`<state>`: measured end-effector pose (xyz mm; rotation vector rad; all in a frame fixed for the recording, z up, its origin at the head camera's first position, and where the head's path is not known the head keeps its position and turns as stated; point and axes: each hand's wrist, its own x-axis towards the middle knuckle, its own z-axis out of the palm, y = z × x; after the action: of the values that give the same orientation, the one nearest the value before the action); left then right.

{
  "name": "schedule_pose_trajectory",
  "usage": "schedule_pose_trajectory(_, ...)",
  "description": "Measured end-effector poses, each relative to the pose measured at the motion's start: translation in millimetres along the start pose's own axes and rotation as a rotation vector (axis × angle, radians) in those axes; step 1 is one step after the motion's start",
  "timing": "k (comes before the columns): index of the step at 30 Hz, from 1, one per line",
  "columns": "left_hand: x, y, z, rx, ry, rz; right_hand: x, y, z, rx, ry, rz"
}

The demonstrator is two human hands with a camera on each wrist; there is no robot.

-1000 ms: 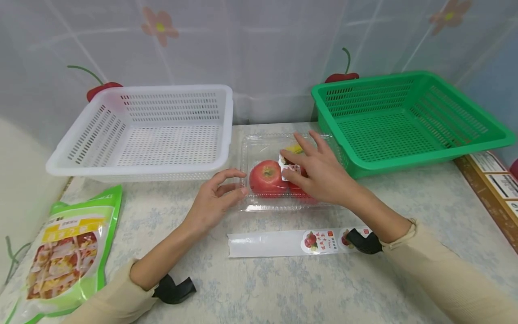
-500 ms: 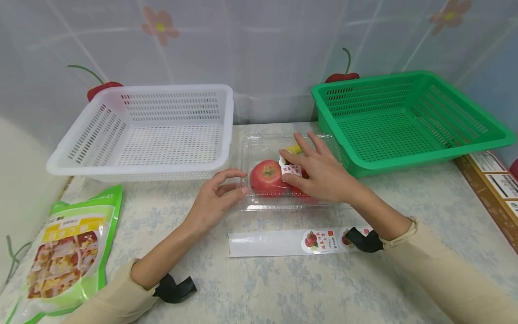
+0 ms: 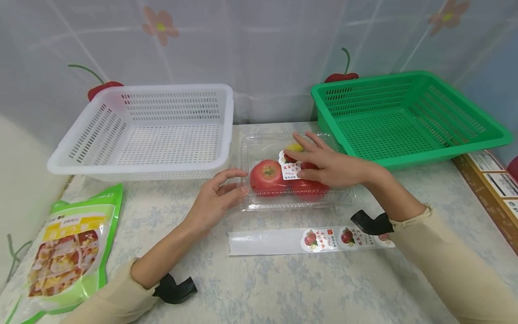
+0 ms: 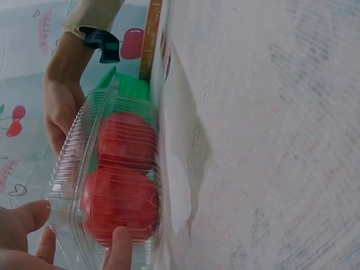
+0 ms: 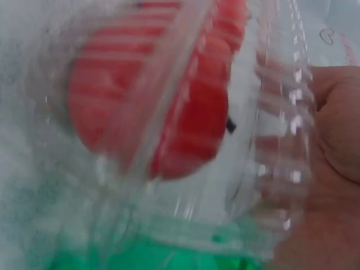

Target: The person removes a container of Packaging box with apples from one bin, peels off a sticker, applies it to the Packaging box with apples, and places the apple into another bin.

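Clear plastic box (image 3: 291, 173) sat on the table (image 3: 283, 279) midway along the far edge, between the white basket (image 3: 154, 130) at the far left corner and the green basket (image 3: 404, 117) at the far right corner. Two red tomatoes (image 3: 267, 176) lay inside it, side by side.

Right hand (image 3: 328, 164) lay flat on the box lid, fingers nearly straight and spread, fingertips on a small label (image 3: 289, 170) on the lid; it gripped nothing.

Left hand (image 3: 216, 198) rested on the table at the box's left end, fingers loosely bent, thumb and fingertips touching the box's left side. Whether it truly clasped the box could not be told; the left wrist view showed only a thumb (image 4: 118, 247) against the ribbed wall.

A long paper strip (image 3: 283, 240) with printed stickers lay just nearside of the box. A green snack bag (image 3: 64, 256) lay at the table's left edge.
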<state>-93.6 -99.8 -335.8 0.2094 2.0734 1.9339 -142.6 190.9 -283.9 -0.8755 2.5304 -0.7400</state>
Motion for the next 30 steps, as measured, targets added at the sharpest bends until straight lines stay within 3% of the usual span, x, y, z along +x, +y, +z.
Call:
schedule_pose_trajectory(6,0.0,-0.7,-0.3,-0.001,-0.008,0.004,1,2,3,-0.028,0.057,-0.007)
schedule_pose_trajectory(14,-0.5,-1.0,-0.8,-0.007,-0.005,-0.006,5,0,19,-0.285,0.191,0.027)
schedule_pose_trajectory(19,-1.1,-1.7,-0.9,-0.006,-0.004,-0.006,5,-2,26,-0.353,0.320,0.043)
schedule_pose_trajectory(25,-1.0,-1.6,-0.5,-0.010,-0.004,-0.009,4,2,31,-0.374,0.527,-0.074)
schedule_pose_trajectory(30,-1.2,-1.9,-0.6,-0.023,-0.006,-0.011,4,6,35,-0.383,0.618,-0.164)
